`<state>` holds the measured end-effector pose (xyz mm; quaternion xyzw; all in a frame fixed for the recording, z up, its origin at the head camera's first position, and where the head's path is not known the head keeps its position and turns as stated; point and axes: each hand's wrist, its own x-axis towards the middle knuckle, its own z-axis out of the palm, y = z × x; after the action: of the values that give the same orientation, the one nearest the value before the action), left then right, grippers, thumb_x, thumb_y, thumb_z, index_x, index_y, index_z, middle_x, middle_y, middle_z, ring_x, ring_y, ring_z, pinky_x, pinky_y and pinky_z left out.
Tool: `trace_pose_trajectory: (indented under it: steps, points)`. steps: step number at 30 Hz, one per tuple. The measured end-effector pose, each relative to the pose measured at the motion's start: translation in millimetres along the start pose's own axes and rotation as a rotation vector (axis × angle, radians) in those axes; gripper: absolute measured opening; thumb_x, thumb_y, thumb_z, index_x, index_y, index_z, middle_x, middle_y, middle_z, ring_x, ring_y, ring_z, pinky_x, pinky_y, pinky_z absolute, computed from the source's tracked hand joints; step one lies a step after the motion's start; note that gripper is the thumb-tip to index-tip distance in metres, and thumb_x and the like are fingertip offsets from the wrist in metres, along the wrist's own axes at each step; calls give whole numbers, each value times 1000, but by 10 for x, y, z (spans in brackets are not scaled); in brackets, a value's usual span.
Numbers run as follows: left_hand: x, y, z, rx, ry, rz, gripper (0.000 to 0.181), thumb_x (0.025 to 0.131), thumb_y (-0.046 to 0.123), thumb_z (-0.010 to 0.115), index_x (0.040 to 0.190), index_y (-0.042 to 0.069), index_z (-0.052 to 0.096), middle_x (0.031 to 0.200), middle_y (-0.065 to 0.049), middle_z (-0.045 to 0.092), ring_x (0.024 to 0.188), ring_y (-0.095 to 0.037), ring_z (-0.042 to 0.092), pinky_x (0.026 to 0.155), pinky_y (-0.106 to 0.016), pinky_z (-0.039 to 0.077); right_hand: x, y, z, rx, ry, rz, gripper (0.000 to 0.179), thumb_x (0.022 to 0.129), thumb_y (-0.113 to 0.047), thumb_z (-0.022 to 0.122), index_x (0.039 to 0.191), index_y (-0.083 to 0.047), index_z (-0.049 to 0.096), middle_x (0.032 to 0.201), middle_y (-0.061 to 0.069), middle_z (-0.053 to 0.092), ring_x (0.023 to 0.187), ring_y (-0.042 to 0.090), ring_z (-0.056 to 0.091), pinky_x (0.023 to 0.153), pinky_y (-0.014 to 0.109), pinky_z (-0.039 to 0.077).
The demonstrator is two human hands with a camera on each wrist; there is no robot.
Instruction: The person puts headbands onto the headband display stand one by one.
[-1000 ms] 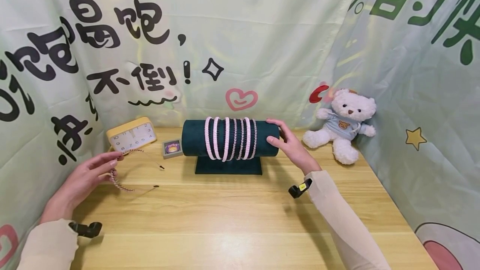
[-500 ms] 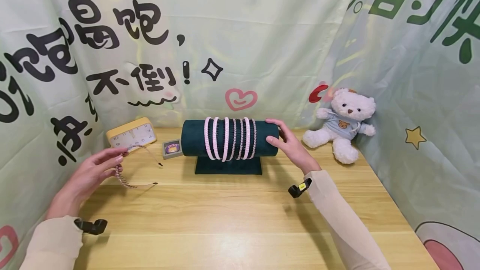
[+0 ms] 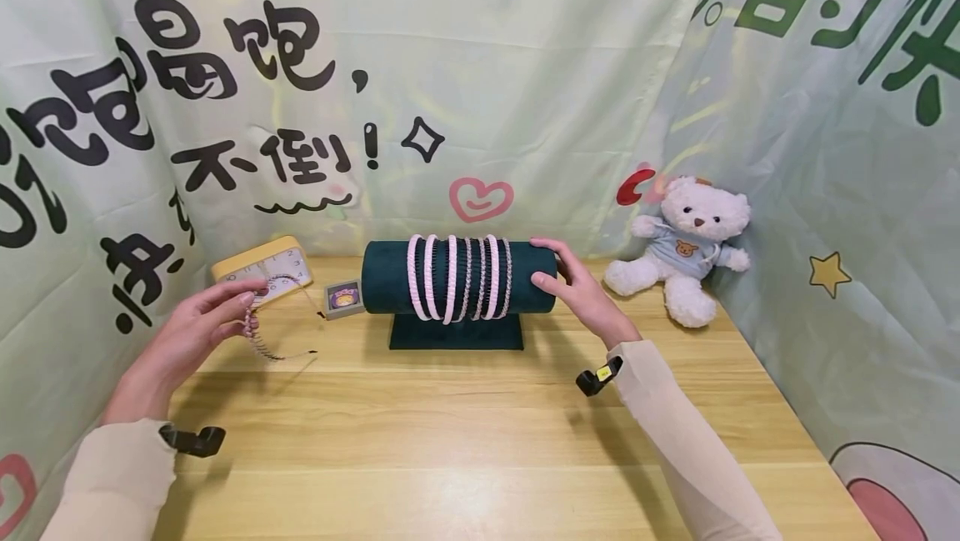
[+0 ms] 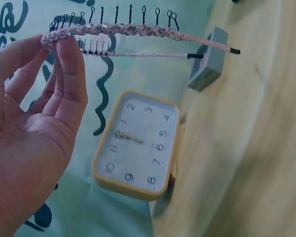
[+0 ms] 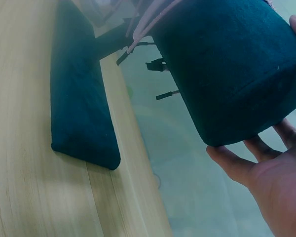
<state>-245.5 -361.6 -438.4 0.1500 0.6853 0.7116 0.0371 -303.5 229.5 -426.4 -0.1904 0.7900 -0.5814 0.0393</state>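
Observation:
My left hand (image 3: 191, 328) pinches a thin headband (image 4: 123, 29) at the middle of its curve, between thumb and fingers. Pinkish beads wrap the band, dark wire loops stand along one edge, and both black-tipped ends point right toward the stand. It is held up off the table, in front of the clock. A dark green velvet roll stand (image 3: 386, 278) carries several pink and beaded headbands (image 3: 452, 278) side by side. At the roll's right end my right hand (image 3: 581, 291) grips it, thumb in front and fingers over the top and end (image 5: 232, 165).
A yellow-framed clock (image 3: 217, 266) leans at the back left, with a small grey box (image 3: 330, 310) between it and the stand. A white teddy bear (image 3: 693, 249) sits at the back right. Printed cloth (image 3: 570, 91) encloses the wooden table (image 3: 450, 433) at the back and sides.
My left hand has moved right and slightly up with the headband, bringing it nearer the stand and over the clock's face in the head view. The right hand stays at the roll's end.

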Motion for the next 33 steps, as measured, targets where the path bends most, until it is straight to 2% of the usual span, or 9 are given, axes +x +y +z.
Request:
trace_pose_trajectory:
  steps: [11,15,19,22,26,33]
  points:
    - [168,96,178,73,67,-68,36,111,13,63,146,7,67,133,4,62,96,-7,69,82,-23,62,-1,-2,3,1,-4,-2,60,110,-35,66,165,-33,41,175,4,33,158,40,35,124,68,36]
    - [252,148,262,111,90,-57,36,111,16,65,146,7,67,129,4,66,95,-9,68,82,-25,63,-6,-11,6,3,-1,2,60,110,-36,66,164,-34,41,175,4,33,158,40,36,124,68,37]
    - [341,195,347,113,80,-26,32,111,15,65,141,7,70,124,3,70,92,-10,69,81,-27,64,-6,-20,9,6,-1,6,60,110,-36,66,164,-34,41,174,4,34,157,40,37,123,68,38]
    - [400,229,398,96,50,-3,30,110,13,65,139,7,70,132,1,67,95,-10,70,81,-28,65,-4,-15,6,2,-2,7,61,110,-36,66,165,-33,40,174,5,34,157,40,37,124,68,38]
    - [469,279,469,122,53,7,27,110,14,67,135,10,73,138,1,66,99,-11,72,80,-30,66,-3,-18,5,6,-1,7,62,110,-35,66,166,-29,39,174,6,35,157,40,37,123,68,38]
    - [577,350,621,126,40,14,27,108,15,69,134,8,73,129,1,67,94,-12,67,80,-30,67,-8,-14,0,10,-4,0,63,110,-35,66,166,-28,39,174,5,34,158,40,36,124,68,37]
